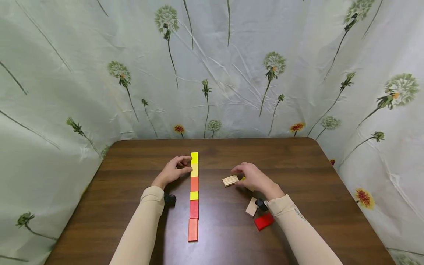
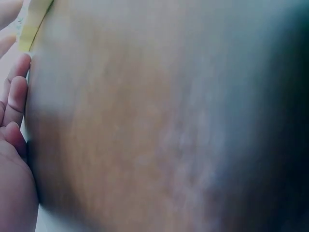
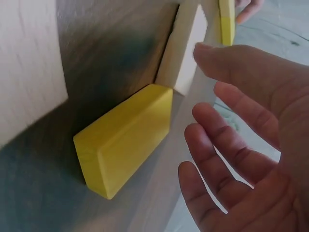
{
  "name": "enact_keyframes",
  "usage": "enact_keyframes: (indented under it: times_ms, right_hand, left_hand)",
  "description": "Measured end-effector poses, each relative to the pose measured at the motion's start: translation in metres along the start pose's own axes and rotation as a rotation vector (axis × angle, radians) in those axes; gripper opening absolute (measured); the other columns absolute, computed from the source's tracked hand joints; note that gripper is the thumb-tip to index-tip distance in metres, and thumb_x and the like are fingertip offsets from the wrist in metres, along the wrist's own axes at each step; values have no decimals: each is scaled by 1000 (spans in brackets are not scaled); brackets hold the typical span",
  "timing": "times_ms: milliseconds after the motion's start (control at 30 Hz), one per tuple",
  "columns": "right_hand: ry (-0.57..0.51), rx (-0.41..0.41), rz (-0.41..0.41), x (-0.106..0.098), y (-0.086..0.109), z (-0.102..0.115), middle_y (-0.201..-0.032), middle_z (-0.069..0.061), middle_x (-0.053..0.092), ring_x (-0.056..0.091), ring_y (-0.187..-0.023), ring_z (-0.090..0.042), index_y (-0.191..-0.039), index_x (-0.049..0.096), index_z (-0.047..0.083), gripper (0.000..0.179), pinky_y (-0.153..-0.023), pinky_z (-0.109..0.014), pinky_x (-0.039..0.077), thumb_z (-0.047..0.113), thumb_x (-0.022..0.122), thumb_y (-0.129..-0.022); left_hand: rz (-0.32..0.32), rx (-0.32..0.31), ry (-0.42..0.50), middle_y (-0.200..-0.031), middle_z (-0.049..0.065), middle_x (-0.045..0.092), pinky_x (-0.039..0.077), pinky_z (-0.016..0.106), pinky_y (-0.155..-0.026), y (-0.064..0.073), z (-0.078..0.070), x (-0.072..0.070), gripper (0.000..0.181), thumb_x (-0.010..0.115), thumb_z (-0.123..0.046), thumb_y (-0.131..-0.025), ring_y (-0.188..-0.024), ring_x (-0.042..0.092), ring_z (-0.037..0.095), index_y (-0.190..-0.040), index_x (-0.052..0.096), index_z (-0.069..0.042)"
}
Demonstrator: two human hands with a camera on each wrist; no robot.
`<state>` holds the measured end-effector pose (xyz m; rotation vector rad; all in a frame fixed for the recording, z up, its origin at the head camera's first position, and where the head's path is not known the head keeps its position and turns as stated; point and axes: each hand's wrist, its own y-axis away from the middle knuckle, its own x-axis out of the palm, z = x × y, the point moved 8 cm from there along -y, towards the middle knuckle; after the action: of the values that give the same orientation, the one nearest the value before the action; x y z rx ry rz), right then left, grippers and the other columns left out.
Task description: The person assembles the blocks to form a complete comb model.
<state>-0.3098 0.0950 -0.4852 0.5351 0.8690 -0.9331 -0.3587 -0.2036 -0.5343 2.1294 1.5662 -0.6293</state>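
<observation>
Nearest to us, an orange-red block (image 1: 193,230) is starting a straight row running away across the table (image 1: 109,198); a red block (image 1: 194,209), a small yellow block (image 1: 194,195) and an orange block (image 1: 194,184) are following in line. Right of the row, a loose red block (image 1: 264,221) is lying on its own, a plain wooden block (image 1: 250,208) just beyond it. Farther on, we are holding our right hand (image 1: 255,178) over a loose yellow block (image 3: 128,140), fingers parted, loosely bent, gripping nothing. A ribbed wooden block (image 1: 230,180) is lying just beside that one; whether our thumb is touching it, we cannot tell. At the row's far end, we are resting our left hand (image 1: 173,170), thumb and fingers apart, against the left side of a pale yellow block (image 1: 194,170) and a bright yellow block (image 1: 194,158). Behind the table, a dandelion-print cloth (image 1: 238,92) is hanging.
</observation>
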Motion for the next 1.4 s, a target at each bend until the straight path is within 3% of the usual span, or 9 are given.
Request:
enact_keyframes:
  times_ms: [167,333,633,1033,1400]
  right_hand:
    - [27,-10,46,3,-14,3,-118,-12,77,72,-113,-29,-126,76,1,41,-103,-46,59,5,87,-87]
    - [43,5,75,7,-16,-6,-115,-10,78,72,-109,-25,-124,77,2,40,-101,-43,59,6,89,-86]
    - [43,28,65,7,-21,-15,-106,-8,78,72,-102,-23,-113,81,4,29,-98,-44,60,8,90,-85]
    - [-6,75,70,7,-40,-19,-103,-7,78,67,-93,-19,-112,81,4,26,-91,-40,61,14,88,-89]
    - [-31,98,-23,0,-70,-24,-97,-8,75,64,-88,-18,-110,79,5,24,-86,-38,58,19,87,-92]
  left_hand:
    - [1,12,-22,-128,16,61,48,43,-99,1,2,-5,54,79,-28,-99,-117,54,32,-148,63,-13]
    - [22,26,-50,-129,17,61,47,47,-103,-3,-3,3,57,78,-29,-100,-120,54,34,-152,61,-13]
    - [31,32,-84,-128,15,62,47,49,-103,-7,-3,9,57,77,-31,-101,-119,54,33,-153,60,-16]
    - [23,29,-89,-129,14,63,47,51,-103,-4,-2,8,52,77,-31,-100,-120,54,32,-149,64,-18]
    - [20,42,-95,-131,13,63,48,51,-105,-4,0,8,51,77,-31,-100,-121,55,31,-149,65,-18]
